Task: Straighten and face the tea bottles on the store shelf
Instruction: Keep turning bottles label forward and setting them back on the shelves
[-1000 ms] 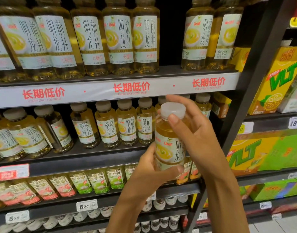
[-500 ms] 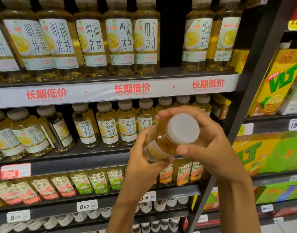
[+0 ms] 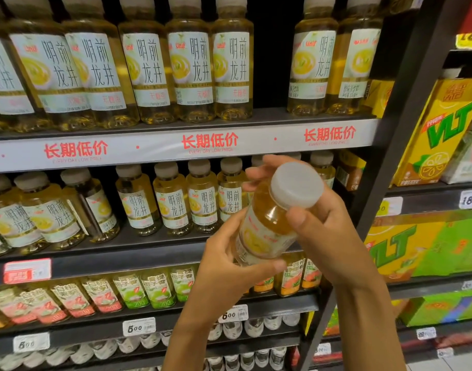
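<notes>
A small tea bottle with golden tea and a white cap is held in front of the middle shelf, tilted so its cap points up and toward me. My left hand grips its lower body from below. My right hand holds its neck and shoulder just under the cap. Behind them a row of matching small tea bottles stands on the middle shelf; one at the left is turned sideways. Larger tea bottles line the top shelf, with a gap right of centre.
A dark upright post bounds the bay on the right. Beyond it stand yellow VLT lemon tea cartons and green packs. Lower shelves hold other flavoured bottles and white-capped bottles, with price tags on the shelf edges.
The bottle went from upright to tilted with its cap toward me, and both hands kept their hold. Over the last half second it barely moved.
</notes>
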Demonstrator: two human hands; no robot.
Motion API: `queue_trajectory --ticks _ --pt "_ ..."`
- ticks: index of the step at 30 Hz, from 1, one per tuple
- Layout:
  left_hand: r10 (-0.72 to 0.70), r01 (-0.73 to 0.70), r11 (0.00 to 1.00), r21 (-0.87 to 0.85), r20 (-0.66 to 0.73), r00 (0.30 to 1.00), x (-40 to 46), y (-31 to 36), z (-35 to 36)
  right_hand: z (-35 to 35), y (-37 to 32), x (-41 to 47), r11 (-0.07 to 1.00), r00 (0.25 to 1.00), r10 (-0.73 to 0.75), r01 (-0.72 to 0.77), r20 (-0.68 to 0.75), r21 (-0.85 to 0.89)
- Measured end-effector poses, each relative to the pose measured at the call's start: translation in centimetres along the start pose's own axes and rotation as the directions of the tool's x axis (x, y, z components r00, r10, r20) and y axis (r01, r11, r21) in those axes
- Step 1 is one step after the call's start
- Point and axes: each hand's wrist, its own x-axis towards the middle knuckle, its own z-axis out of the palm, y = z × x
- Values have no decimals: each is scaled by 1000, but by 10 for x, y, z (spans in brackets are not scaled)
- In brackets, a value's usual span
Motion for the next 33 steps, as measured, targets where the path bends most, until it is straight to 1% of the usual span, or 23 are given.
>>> queue_trajectory --ticks 4,6,9,12,15,17,19,20,22,25,27,28,30,31,33 --pt "-46 45 999 2 39 998 -2 4 -1 0 2 4 996 984 64 -53 -168 65" --pt "-84 84 996 -11 36 996 -2 4 -1 -1 2 8 987 967 125 -100 -222 124" --pt "-178 180 983 -22 69 982 -6 5 0 -1 2 13 965 952 202 -154 -228 212" --pt "-344 355 928 -114 107 933 -12 6 -3 0 1 16 945 952 227 -165 -206 282" --pt "-378 391 899 -197 98 920 -11 -5 -6 -1 3 20 941 949 233 -164 -213 297" --pt "-367 365 899 -242 39 930 -9 -1 -1 -2 5 23 937 939 251 -174 -235 304" --pt "-291 273 944 -187 -76 954 -5 1 4 -2 5 26 951 933 252 -191 -256 242" --pt "-228 213 968 -135 -104 968 -3 2 6 -1 4 27 963 935 241 -197 -260 183" --pt "-126 124 992 -31 -101 987 2 4 9 1 4 31 974 940 220 -200 -259 102" --pt "-96 100 994 38 -95 991 6 7 8 -1 3 39 975 936 219 -195 -276 109" --pt "-114 115 993 6 -80 990 4 6 3 -3 2 45 968 938 232 -196 -257 158" --pt "-147 144 989 -41 -81 986 2 4 0 -5 1 48 958 940 250 -204 -233 203" --pt "-267 254 955 -156 -67 961 2 1 -2 -7 2 52 927 945 281 -222 -168 302" --pt "-316 304 933 -193 -31 948 3 0 -2 -8 2 55 915 949 285 -228 -133 332" --pt "-314 312 911 -269 37 949 4 -4 1 -9 3 59 913 955 283 -240 -88 331"
